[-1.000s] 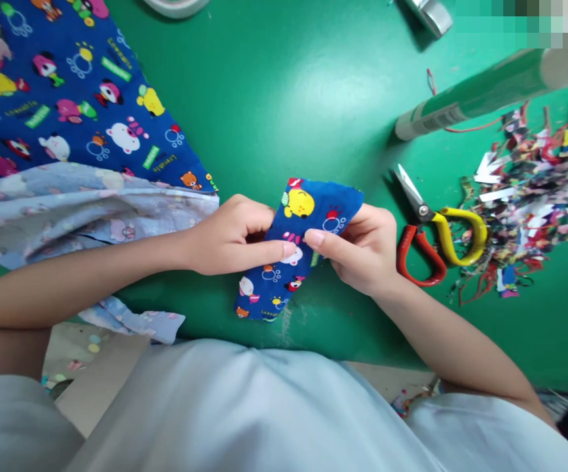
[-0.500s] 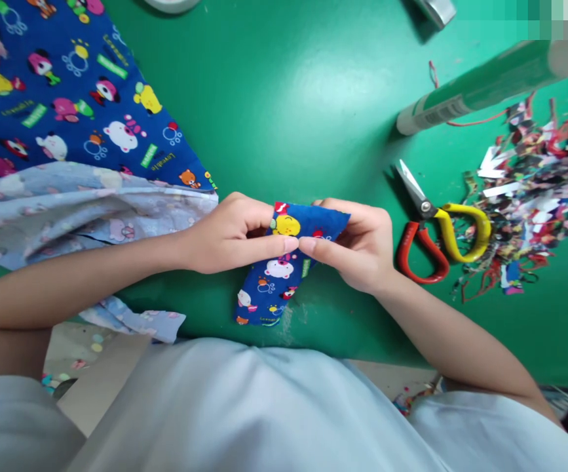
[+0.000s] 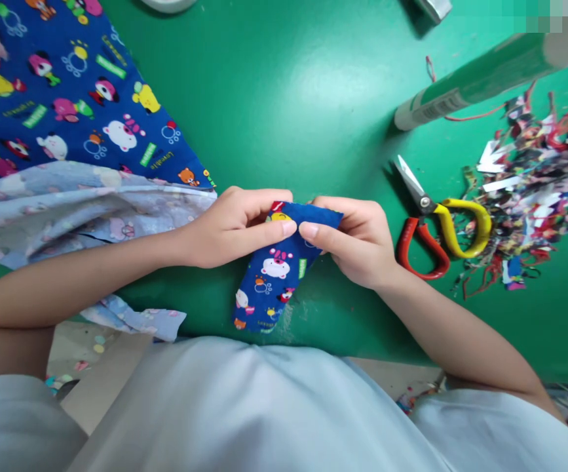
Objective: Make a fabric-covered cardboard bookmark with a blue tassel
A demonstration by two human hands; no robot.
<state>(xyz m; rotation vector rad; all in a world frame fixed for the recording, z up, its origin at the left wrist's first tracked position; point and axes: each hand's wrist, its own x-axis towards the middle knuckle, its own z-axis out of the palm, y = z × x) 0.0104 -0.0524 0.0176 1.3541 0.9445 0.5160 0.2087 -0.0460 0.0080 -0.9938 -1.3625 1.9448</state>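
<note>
A small strip of dark blue fabric [image 3: 276, 265] printed with cartoon animals is pinched between both hands, its lower end hanging toward my body. My left hand [image 3: 237, 226] grips the upper left part, thumb on top and fingers behind. On the upper right part, my right hand [image 3: 355, 239] pinches with its thumb on the printed face. The two thumb tips almost meet. The fingers under the cloth are hidden. To the right of my right hand lie scissors [image 3: 428, 210] with one red and one yellow handle loop, blades slightly apart.
A large sheet of the same blue fabric [image 3: 82, 92] spreads at the upper left, its pale underside [image 3: 42, 203] folded over. Several thread and cloth scraps [image 3: 544, 190] are heaped at the right, near a green and white tube [image 3: 465, 92]. All rest on a green table [image 3: 284, 98].
The thumbs have moved slightly up along the strip, and more of its printed bear shows below them. The strip's lower end has shifted a little toward my body. Both hands keep their pinch.
</note>
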